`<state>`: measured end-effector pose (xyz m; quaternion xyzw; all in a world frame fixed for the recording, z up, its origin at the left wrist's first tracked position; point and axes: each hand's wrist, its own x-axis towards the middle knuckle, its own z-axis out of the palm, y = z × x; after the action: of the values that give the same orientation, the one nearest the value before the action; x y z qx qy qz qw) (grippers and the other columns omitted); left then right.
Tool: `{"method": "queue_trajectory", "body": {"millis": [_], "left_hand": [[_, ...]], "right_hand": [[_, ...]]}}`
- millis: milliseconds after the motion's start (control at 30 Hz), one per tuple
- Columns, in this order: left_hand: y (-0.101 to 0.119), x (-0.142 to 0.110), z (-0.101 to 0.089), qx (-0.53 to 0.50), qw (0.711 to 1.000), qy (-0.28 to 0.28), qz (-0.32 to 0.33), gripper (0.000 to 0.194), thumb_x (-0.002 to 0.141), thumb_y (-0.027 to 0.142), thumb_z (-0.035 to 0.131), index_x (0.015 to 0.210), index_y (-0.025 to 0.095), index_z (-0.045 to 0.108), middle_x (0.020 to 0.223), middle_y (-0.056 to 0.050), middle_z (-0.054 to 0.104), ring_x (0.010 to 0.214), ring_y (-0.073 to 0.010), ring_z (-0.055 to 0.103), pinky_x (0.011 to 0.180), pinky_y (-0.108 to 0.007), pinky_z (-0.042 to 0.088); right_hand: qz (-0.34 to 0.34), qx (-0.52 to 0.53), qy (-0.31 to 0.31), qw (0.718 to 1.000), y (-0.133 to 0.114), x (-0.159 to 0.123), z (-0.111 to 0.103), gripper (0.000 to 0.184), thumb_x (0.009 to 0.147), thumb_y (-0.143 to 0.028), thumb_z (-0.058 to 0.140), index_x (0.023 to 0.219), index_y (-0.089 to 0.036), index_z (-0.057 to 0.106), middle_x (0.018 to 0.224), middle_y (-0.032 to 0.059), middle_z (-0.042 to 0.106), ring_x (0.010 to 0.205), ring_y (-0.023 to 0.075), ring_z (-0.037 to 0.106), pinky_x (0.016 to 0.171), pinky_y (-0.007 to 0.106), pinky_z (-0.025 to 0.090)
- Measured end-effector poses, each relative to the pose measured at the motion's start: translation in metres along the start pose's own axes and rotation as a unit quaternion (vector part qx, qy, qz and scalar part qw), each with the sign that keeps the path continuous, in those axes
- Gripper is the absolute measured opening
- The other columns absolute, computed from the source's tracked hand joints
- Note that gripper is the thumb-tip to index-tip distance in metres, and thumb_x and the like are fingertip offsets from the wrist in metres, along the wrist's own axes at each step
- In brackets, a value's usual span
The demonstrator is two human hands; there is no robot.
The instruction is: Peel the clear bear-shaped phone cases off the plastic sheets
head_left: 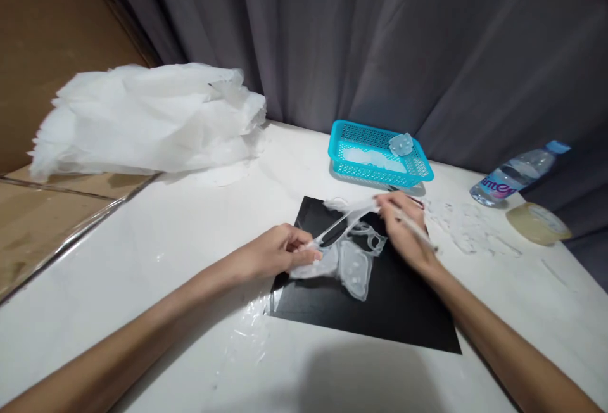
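Note:
My left hand (280,248) is closed, pinching a translucent whitish plastic sheet (356,267) with cut-out shapes and raised dots. A strip (358,212) of the same material stretches taut from there to my right hand (403,229), where the fingers are closed on its far end. Also in my right hand is a thin pale pen-like tool (417,234), pointing back toward the wrist; its exact kind is unclear. Both hands are over a black mat (380,321) on the white table. Part of the sheet is covered by my left fingers.
Behind the mat stands a blue basket (337,153) holding translucent pieces (401,144). Right of it are clear scraps (468,229), a water bottle (515,175) and a tape roll (539,223). A large pile of white sheets (147,121) lies at the back left, beside cardboard (52,210).

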<state>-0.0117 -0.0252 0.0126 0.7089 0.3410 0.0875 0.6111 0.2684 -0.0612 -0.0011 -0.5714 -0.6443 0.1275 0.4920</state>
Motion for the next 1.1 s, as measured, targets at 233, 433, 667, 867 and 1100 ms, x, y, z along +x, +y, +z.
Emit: {"method": "queue_trajectory", "body": {"millis": [233, 433, 667, 867, 1100], "left_hand": [[-0.001, -0.004, -0.002, 0.065, 0.997, 0.004, -0.030, 0.050, 0.091, 0.061, 0.069, 0.070, 0.020, 0.050, 0.062, 0.006, 0.040, 0.056, -0.0112, 0.036, 0.052, -0.027, 0.024], [0.013, 0.001, 0.012, 0.202, 0.936, 0.254, 0.140, 0.070, 0.077, 0.054, 0.088, 0.133, 0.025, 0.056, 0.125, -0.007, 0.065, 0.115, -0.0261, 0.060, 0.097, -0.039, 0.049], [0.018, 0.016, 0.023, -0.048, 0.977, 0.189, 0.087, 0.029, 0.092, 0.044, 0.077, 0.095, 0.016, 0.071, 0.087, -0.002, 0.070, 0.079, -0.0177, 0.065, 0.070, -0.029, 0.050], [0.018, 0.015, 0.015, -0.180, 0.965, 0.181, 0.063, 0.032, 0.081, 0.037, 0.088, 0.092, 0.013, 0.070, 0.081, -0.002, 0.070, 0.072, -0.0127, 0.064, 0.065, -0.023, 0.049], [0.015, 0.017, 0.016, -0.160, 0.973, 0.151, 0.075, 0.028, 0.082, 0.036, 0.089, 0.095, 0.015, 0.077, 0.081, 0.000, 0.071, 0.071, -0.0097, 0.064, 0.064, -0.018, 0.050]], "right_hand": [[0.007, 0.037, -0.037, 0.999, 0.001, 0.027, -0.026, 0.022, 0.100, -0.036, 0.061, 0.093, -0.020, 0.074, 0.088, 0.0024, 0.068, 0.084, 0.0191, 0.063, 0.079, 0.032, 0.048], [-0.035, 0.113, -0.261, 0.958, -0.048, 0.011, -0.018, 0.014, 0.102, -0.026, 0.064, 0.100, -0.022, 0.077, 0.100, 0.0033, 0.073, 0.096, 0.0184, 0.068, 0.089, 0.031, 0.050], [0.003, 0.134, -0.189, 0.973, -0.057, 0.003, -0.015, 0.022, 0.106, -0.029, 0.059, 0.120, -0.027, 0.075, 0.102, 0.0021, 0.074, 0.095, 0.0181, 0.069, 0.086, 0.031, 0.052], [-0.084, 0.058, -0.201, 0.974, -0.029, -0.008, 0.002, 0.018, 0.106, -0.031, 0.060, 0.112, -0.022, 0.074, 0.100, 0.0055, 0.068, 0.096, 0.0201, 0.066, 0.090, 0.034, 0.050], [-0.129, 0.077, -0.231, 0.961, -0.024, -0.017, 0.009, 0.013, 0.106, -0.028, 0.061, 0.105, -0.022, 0.071, 0.096, 0.0046, 0.066, 0.092, 0.0182, 0.064, 0.086, 0.032, 0.050]]}}
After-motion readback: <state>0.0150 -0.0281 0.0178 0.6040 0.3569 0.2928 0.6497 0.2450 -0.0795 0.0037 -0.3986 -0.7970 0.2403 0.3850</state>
